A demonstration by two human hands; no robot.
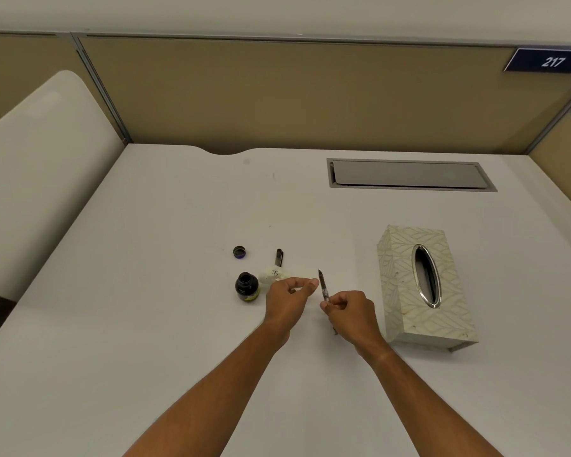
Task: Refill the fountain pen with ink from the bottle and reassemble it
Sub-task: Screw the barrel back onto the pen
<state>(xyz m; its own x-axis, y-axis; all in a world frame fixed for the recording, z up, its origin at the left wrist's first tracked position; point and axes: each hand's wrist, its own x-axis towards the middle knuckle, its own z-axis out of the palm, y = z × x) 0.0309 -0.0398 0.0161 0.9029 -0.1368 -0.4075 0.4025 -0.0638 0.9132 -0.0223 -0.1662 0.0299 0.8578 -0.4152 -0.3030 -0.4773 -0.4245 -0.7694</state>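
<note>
White tabletop [165,324], everything clustered mid-frame. Status as I read it:

- Ink bottle [247,287] is open and upright, just left of your left hand [290,300]. Its cap [239,252] lies apart, behind the bottle, inside facing up.
- Crumpled tissue [272,274] with dark specks sits just beside the bottle, partly behind your left hand. Suggests wiping is already under way or done.
- Your right hand [351,310] is closed on the pen's inner section [323,285], pinched near its lower end, nib end pointing up and away from you. It looks like the bare nib-plus-converter part with no barrel on it, but it's small and blurred, so don't hold me to that.
- Your left hand is loosely curled, thumb and forefinger nearly pinched, close to the pen but not touching it. Can't tell if it holds anything; possibly a scrap of tissue.
- A dark pen part [279,257], cap or barrel, lies on the tabletop behind the tissue.
- Tissue box [426,285] stands to your right, well clear.

Judgement: disassembly and bottle opening done; whether ink is in, I can't confirm. Left: fit the barrel, cap the pen, close the bottle.
</note>
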